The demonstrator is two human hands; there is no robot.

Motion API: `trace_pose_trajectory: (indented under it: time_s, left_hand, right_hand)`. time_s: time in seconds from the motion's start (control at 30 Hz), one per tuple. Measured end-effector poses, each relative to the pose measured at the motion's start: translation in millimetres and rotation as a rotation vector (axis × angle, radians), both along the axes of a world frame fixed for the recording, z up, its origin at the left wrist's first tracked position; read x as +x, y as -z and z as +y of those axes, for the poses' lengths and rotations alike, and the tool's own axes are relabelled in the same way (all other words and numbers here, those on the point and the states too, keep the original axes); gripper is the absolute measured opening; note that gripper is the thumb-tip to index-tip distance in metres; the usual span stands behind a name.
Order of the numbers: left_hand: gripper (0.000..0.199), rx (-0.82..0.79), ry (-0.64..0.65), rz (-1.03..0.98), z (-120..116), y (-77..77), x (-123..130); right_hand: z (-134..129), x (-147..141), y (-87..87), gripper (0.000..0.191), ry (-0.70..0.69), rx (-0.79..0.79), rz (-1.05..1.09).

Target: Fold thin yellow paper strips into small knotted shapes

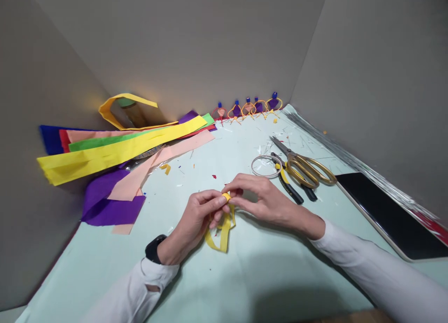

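Note:
Near the middle of the pale green table, a narrow yellow strip (224, 241) hangs in loops below the fingertips of both hands. My left hand (198, 218) pinches its folded upper end between thumb and fingers. From the right, my right hand (257, 199) closes its thumb and index finger on the same small yellow fold, touching the left fingertips. Fingers partly hide the fold, so its exact shape cannot be made out.
Coloured strips (122, 150) fan out at the back left, above purple sheet material (105, 201). Small wire figures (248, 107) line the back edge. Scissors (301, 166), pliers (289, 185), a wire ring (266, 166), a tablet (394, 215) and wires (357, 166) lie right.

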State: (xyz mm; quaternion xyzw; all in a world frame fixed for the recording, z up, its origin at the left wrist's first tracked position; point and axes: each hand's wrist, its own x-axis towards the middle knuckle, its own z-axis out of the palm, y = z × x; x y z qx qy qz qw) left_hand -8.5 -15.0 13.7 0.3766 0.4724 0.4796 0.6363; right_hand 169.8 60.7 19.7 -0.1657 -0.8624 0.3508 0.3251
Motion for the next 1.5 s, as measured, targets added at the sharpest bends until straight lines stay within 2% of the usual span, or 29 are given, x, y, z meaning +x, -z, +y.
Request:
trace_pose_trajectory:
  time_s: [0.17, 0.27, 0.37, 0.7, 0.87, 1.0, 1.13, 1.33, 1.5]
  left_hand:
    - [0.023, -0.01, 0.016, -0.084, -1.4, -1.1, -0.5]
    - [0.024, -0.011, 0.014, -0.059, -1.7, -1.3, -0.2]
    - [0.025, -0.012, 0.004, -0.006, -1.4, -0.9, -0.1]
    - [0.03, 0.043, -0.005, 0.355, -0.7, 1.4, 3.1]
    - [0.03, 0.076, 0.004, 0.413, -1.3, -2.1, 6.7]
    - [0.026, 0.065, -0.023, 0.438, -1.1, -3.0, 7.6]
    - [0.029, 0.06, -0.029, 0.406, -1.8, -1.6, 6.2]
    - [0.027, 0.059, 0.021, 0.121, -1.7, -0.3, 1.6]
    - [0.032, 0.025, 0.023, -0.005, -0.4, -1.4, -0.2]
  right_hand:
    - [-3.8, -6.8, -2.1, 0.013, -0.011, -0.307, 0.079]
    - [-4.1, -7.0, -1.1, 0.009, 0.004, -0.305, 0.098]
    - [-2.3, -3.4, -1.9, 0.006, 0.003, -0.16, 0.044]
    - [-1.5, 6.2, -0.7, 0.016, 0.019, 0.55, -0.296]
    - [-6.2, 2.9, 2.9, 0.016, 0.059, 0.719, -0.397]
    - [-10.1, 1.7, 4.9, 0.02, 0.055, 0.762, -0.414]
    - [-8.8, 2.6, 5.3, 0.018, 0.051, 0.629, -0.328]
    - [-4.6, 1.0, -0.8, 0.015, 0.014, 0.171, -0.047]
    - [-8.5, -4.6, -8.2, 0.012, 0.012, -0.098, 0.059]
